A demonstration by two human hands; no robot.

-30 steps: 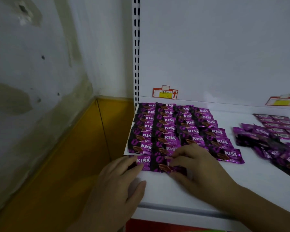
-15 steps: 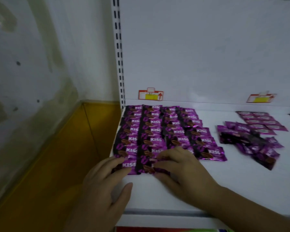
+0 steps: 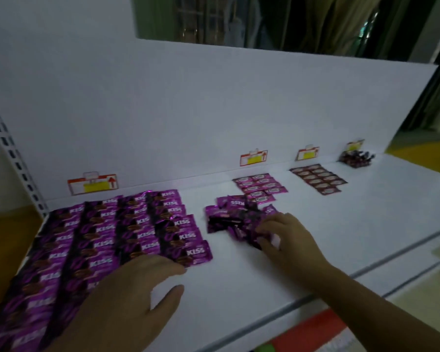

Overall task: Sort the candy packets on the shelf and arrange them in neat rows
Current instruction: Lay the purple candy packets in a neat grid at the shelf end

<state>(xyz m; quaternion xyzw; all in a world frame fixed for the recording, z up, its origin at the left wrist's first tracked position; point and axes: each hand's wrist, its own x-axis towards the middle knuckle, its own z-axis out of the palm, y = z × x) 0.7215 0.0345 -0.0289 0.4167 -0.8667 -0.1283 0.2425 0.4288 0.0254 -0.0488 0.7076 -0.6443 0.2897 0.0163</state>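
Purple KISS candy packets lie in several neat overlapping rows on the left of the white shelf. My left hand rests flat on the front end of these rows, fingers spread, holding nothing. To the right is a loose, jumbled pile of the same purple packets. My right hand sits on the pile's near right side with bent fingers, a purple packet pinched between thumb and fingers. The picture is blurred.
Behind the pile lie short rows of pink-purple packets, then dark red packets, and a small dark heap at the far end. Price tags line the white back panel. A slotted upright bounds the left.
The view has swung to the right. My right hand has left the front packet of the rows and moved right onto the loose pile. My left hand stays at the rows' front.
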